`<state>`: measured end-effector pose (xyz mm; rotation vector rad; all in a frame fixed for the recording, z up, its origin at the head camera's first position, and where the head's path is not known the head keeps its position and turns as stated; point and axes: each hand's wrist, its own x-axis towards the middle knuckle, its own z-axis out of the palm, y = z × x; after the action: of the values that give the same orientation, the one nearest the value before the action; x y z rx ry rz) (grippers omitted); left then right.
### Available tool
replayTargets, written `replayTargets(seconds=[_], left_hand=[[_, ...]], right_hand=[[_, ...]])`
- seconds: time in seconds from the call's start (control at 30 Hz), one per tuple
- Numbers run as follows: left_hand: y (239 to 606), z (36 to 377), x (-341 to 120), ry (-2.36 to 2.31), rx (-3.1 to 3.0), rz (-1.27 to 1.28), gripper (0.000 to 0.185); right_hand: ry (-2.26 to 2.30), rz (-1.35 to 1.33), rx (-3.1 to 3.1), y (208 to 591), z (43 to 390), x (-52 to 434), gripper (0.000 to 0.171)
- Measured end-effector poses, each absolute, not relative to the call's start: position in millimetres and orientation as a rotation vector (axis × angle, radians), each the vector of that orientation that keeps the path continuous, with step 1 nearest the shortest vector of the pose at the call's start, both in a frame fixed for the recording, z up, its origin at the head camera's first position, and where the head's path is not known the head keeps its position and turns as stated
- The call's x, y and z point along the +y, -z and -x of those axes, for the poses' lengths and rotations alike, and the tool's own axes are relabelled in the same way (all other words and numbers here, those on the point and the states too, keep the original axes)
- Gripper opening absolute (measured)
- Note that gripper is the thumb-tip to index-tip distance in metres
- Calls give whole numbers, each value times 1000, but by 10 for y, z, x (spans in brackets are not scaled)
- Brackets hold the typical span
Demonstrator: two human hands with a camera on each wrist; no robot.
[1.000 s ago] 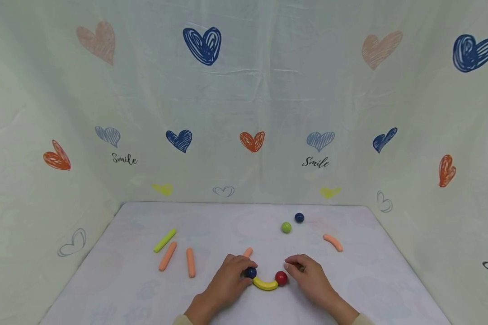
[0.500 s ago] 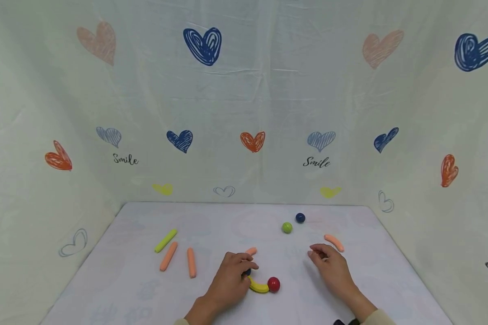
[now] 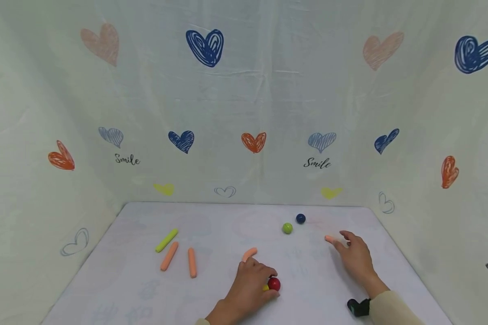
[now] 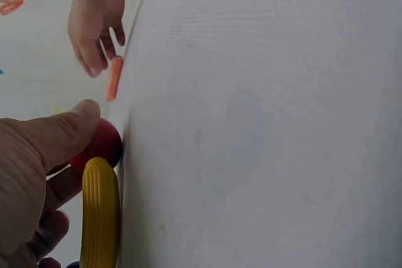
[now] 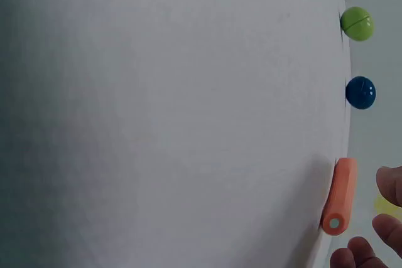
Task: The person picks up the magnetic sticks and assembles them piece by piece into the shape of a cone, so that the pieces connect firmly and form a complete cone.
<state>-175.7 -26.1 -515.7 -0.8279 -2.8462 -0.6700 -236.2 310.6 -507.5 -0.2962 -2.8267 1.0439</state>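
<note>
My left hand (image 3: 249, 288) holds the red ball (image 3: 274, 283) between thumb and fingertips. In the left wrist view, the yellow curved stick (image 4: 100, 214) has its ribbed end right at that red ball (image 4: 107, 144). Most of the stick is hidden under the hand in the head view. A dark blue bit (image 4: 74, 265) peeks out at the lower edge of the left wrist view. My right hand (image 3: 357, 258), thumb and fingers spread, is over the orange curved stick (image 3: 329, 239) at the right. In the right wrist view, this orange stick (image 5: 341, 194) shows a pale round end.
Behind lie a green ball (image 3: 287, 228) and a dark blue ball (image 3: 301, 219). Another orange curved stick (image 3: 250, 253) is just beyond my left hand. At left are a yellow-green stick (image 3: 166, 240) and two straight orange sticks (image 3: 169, 256). A heart-patterned curtain (image 3: 219, 104) surrounds the table.
My left hand has moved from the blue ball rightward to the red ball. My right hand has gone right and away to the orange curved stick. The yellow-and-balls row shifted slightly left earlier.
</note>
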Motion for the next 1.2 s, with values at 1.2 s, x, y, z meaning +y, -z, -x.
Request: replayTargets(seconds=[1.2], left_hand=[[5146,1761,-395,656,-2802,761,32]], right_hand=[[-911,26,-2993,5149,2521,3095,85]])
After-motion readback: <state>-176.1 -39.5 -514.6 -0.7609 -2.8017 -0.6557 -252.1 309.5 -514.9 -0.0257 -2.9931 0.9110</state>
